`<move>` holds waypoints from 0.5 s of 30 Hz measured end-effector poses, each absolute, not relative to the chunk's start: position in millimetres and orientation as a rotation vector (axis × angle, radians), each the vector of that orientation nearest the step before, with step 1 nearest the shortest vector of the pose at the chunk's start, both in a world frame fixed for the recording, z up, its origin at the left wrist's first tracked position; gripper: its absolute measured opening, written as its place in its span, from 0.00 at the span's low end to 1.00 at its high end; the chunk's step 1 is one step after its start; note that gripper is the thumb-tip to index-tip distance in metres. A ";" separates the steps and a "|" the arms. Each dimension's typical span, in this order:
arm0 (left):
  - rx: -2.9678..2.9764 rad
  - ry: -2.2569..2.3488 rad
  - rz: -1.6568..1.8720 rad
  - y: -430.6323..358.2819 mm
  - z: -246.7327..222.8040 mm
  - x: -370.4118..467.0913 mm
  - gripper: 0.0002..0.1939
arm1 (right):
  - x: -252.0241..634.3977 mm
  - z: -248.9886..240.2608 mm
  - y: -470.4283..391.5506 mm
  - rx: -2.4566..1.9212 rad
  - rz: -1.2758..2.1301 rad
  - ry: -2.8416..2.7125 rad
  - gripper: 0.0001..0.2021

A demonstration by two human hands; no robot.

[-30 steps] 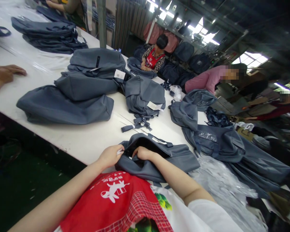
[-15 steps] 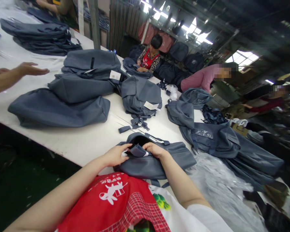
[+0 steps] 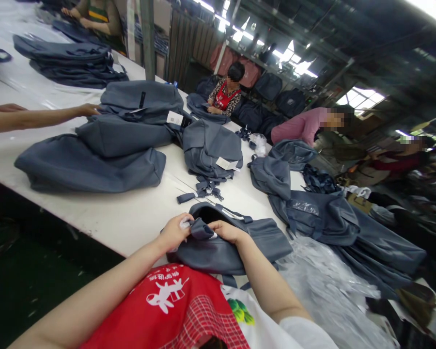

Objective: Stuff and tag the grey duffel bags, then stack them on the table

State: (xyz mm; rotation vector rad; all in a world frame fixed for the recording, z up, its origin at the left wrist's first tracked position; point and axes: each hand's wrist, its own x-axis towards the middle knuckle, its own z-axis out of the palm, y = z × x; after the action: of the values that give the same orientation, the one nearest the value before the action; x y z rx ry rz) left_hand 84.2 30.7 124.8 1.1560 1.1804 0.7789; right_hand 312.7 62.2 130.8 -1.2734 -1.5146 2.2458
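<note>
A blue-grey backpack (image 3: 210, 258) lies on its side on the white table (image 3: 138, 213) in front of me, its zipped opening gaping toward the top. At the opening, a short bundle of folded dark webbing strap (image 3: 202, 229) sits between my two hands. My left hand (image 3: 176, 232) is closed on the strap's left end, with a scrap of white material at the fingers. My right hand (image 3: 227, 231) pinches the strap's right end, by a small white piece, and its wrist rests over the bag. The inside of the bag is mostly dark.
Loose straps with buckles (image 3: 203, 190) lie beyond the bag, near a tagged backpack (image 3: 212, 150). More bags (image 3: 90, 165) fill the left. Clear plastic bags (image 3: 327, 286) are heaped at the right. A co-worker's arm (image 3: 39, 118) reaches in from the left; other people work farther back.
My left hand has closed on the strap and drawn it slightly, bunching it above the opening. The co-worker's hand at left has moved right, onto the stacked bags.
</note>
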 end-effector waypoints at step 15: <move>1.861 1.230 0.443 18.2 111.4 22.9 0.14 | 303.8 83.3 63.3 -1.798 1.741 -2.290 0.14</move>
State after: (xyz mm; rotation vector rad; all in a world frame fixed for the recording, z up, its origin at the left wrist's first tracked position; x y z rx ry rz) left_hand 22.9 18.2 111.4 1.8608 1.2303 0.4435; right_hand 303.8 63.3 83.3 -1.7982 -2.2897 1.7405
